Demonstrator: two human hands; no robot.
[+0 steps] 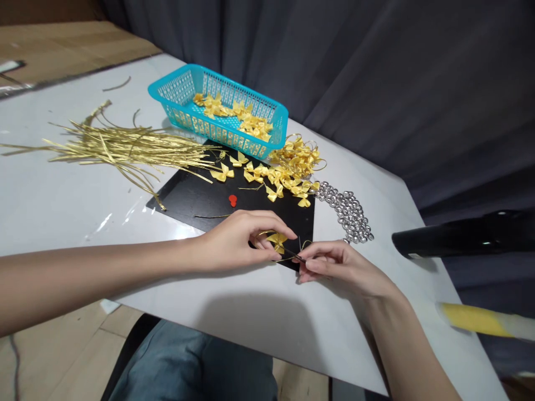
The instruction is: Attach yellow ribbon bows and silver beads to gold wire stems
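Observation:
My left hand (246, 239) is closed on a yellow ribbon bow (277, 240) with a thin gold cord, above the front part of a black mat (184, 195). Close on its right, the fingers of my right hand (330, 262) are pinched on a thin dark tool (292, 254) that points toward the bow. A loop of gold cord shows between the two hands. Beyond them on the mat lie several loose yellow bows (254, 172) and a small red piece (233, 200).
A blue basket (217, 133) holding bows stands at the back. Gold cords (137, 147) lie in a bundle at left. Right of the mat are looped bows (296, 156) and silver beads (351, 214). A black cylindrical object (455, 236) juts in from the right.

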